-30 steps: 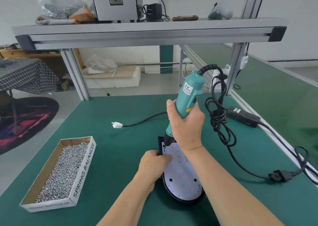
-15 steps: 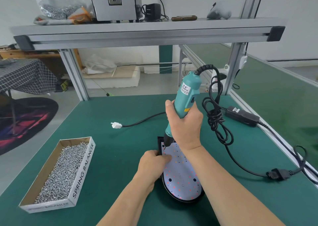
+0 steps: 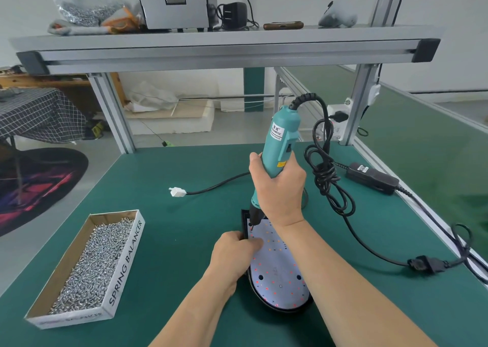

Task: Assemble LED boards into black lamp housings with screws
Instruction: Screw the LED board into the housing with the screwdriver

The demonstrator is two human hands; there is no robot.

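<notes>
The right hand (image 3: 277, 188) is wrapped round the teal screwdriver (image 3: 282, 140), its bit down at the far left corner of the LED board (image 3: 277, 267). The left hand (image 3: 235, 251) grips the left edge there, thumb on the board, fingers curled over the black housing (image 3: 245, 218) that the board lies in (any screw under the bit is too small to see). The tool should stand upright and press straight down, lest the bit skid onto the LEDs. A box of screws (image 3: 87, 264) sits to the left on the table (image 3: 184, 241).

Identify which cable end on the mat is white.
The small connector left of the screwdriver, lying unplugged; the coupled plug by the right edge is black.
</notes>
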